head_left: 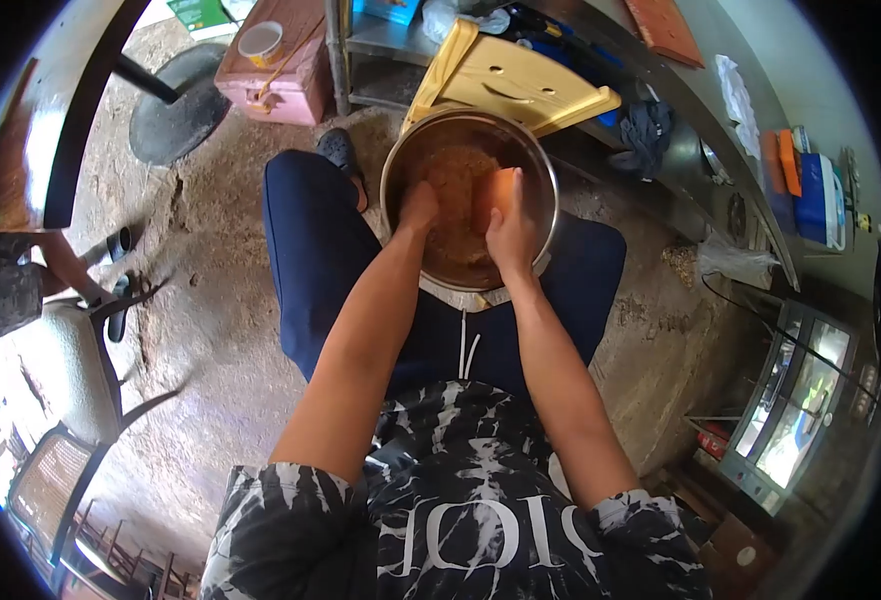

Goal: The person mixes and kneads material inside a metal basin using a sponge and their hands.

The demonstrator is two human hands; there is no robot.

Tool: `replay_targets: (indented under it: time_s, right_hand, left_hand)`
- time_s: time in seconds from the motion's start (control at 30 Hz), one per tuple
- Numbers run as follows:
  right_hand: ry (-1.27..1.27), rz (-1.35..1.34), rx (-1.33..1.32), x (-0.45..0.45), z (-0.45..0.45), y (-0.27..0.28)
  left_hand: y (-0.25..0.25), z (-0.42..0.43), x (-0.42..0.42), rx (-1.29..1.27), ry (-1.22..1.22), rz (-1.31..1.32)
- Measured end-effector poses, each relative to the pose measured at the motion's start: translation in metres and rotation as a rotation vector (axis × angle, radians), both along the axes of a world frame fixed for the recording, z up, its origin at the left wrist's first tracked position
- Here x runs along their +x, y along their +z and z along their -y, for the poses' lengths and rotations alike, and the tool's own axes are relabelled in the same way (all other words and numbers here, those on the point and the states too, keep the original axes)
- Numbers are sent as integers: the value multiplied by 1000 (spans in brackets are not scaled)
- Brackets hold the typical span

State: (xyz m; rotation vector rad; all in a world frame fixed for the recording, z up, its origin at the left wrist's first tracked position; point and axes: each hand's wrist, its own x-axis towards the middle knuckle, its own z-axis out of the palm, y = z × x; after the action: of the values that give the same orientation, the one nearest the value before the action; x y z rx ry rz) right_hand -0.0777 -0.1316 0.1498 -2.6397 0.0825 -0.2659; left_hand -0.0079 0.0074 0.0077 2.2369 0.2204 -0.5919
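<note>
Between my knees stands a round metal pot (552,190) with a brown, crumbly or wet mixture (452,180) inside. My right hand (512,238) is closed around an orange container (488,198), perhaps plastic, its thumb on the near side; the container is tilted down against the mixture. At the pot's left inner side, my left hand (419,206) reaches down to the mixture. The fingers of that hand point away from me and are mostly hidden, so their grip cannot be made out.
A yellow wooden chair back (520,80) rises just behind the pot. Metal shelving (380,45) runs along the far side, with a pink box (278,85) to its left. Another person's arm (68,262) shows at far left, near a chair (78,365). A glass-fronted cabinet (798,400) stands right.
</note>
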Motion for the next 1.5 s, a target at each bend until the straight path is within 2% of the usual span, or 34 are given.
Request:
replay_targets:
  time_s: [0.07, 0.13, 0.17, 0.2, 0.27, 0.3, 0.33, 0.4, 0.43, 0.47, 0.53, 0.57, 0.6, 0.67, 0.73, 0.77, 0.8, 0.9, 0.97, 1.0, 1.07, 1.1, 1.13, 1.2, 1.23, 1.27, 1.33, 1.37, 1.4, 1.47, 1.5]
  right_hand:
    - [32, -41, -12, 11, 9, 4]
    - [-7, 105, 104, 15, 9, 15]
    - [-5, 362, -121, 19, 7, 19]
    - [-3, 353, -118, 14, 4, 14]
    - [54, 28, 106, 3, -4, -2]
    - [124, 10, 41, 3, -1, -20]
    - [115, 30, 41, 12, -4, -4]
    - [-33, -215, 61, 18, -8, 22]
    - [-54, -26, 30, 17, -8, 20]
    - [-48, -36, 32, 16, -9, 18]
    - [21, 327, -42, 15, -10, 17]
    - [64, 140, 90, 9, -11, 2]
    - [128, 48, 12, 6, -7, -21]
    - [96, -36, 60, 14, -3, -17]
    - [-148, -161, 201, 16, -16, 26]
    - [-96, 96, 121, 13, -12, 22]
    - [-66, 338, -80, 15, -9, 23]
    - [-12, 344, -53, 6, -3, 4]
    - [-72, -382, -7, 15, -1, 6]
    - [-65, -371, -6, 21, -5, 11]
    - [-64, 62, 73, 17, -13, 17]
    - [-37, 192, 40, 17, -18, 20]
    - [-35, 191, 41, 18, -17, 6]
    - [144, 145, -58, 18, -8, -26]
    - [105, -60, -12, 22, -7, -13]
    - [103, -48, -14, 28, -8, 2]
    - [-107, -106, 109, 30, -13, 29]
    - [-130, -10, 168, 26, -14, 39]
    - [-35, 251, 13, 24, -8, 34]
    - [-11, 203, 18, 13, -4, 23]
    - [73, 87, 23, 6, 2, -3]
  left_hand:
    - [-11, -2, 1, -36, 28, -10]
    - [2, -2, 3, 12, -40, -53]
    - [10, -4, 0, 63, -118, -100]
    - [12, -6, -1, 65, -116, -109]
    - [18, -6, 4, 93, -238, -203]
    - [19, -4, 0, 95, -251, -197]
    - [15, -4, 0, 105, -220, -93]
    - [-1, -2, 2, 111, -173, -2]
    - [-12, -1, 4, 70, -126, -1]
    - [-24, 0, 2, 31, -81, 3]
    - [-2, -4, 4, 71, -141, -29]
    - [13, -4, 2, 107, -211, -54]
    - [15, -2, -3, 107, -223, -45]
    - [16, -5, -2, 67, -118, 6]
    - [18, -5, 0, 45, -91, -10]
    - [18, -6, -3, 25, -72, -32]
    - [20, -7, -2, 27, -67, -36]
    - [23, -5, 0, 112, -227, -134]
    - [11, -7, 4, 99, -210, -109]
    - [13, -7, 8, 101, -202, -98]
    - [12, -5, 0, 9, -53, -100]
    - [15, -7, 0, 10, -49, -103]
    - [20, -8, 2, 18, -127, -147]
    - [15, -7, -2, 24, -218, -189]
    - [-5, -7, -2, -10, -193, -175]
    - [-16, -6, 2, -47, -161, -161]
    - [-8, -2, 4, 12, -175, -162]
    - [-4, 0, -1, 74, -196, -167]
    - [-8, 4, -9, 75, -193, -180]
    - [-13, 12, -19, 238, 8, 230]
    - [-6, 9, -21, 238, -3, 227]
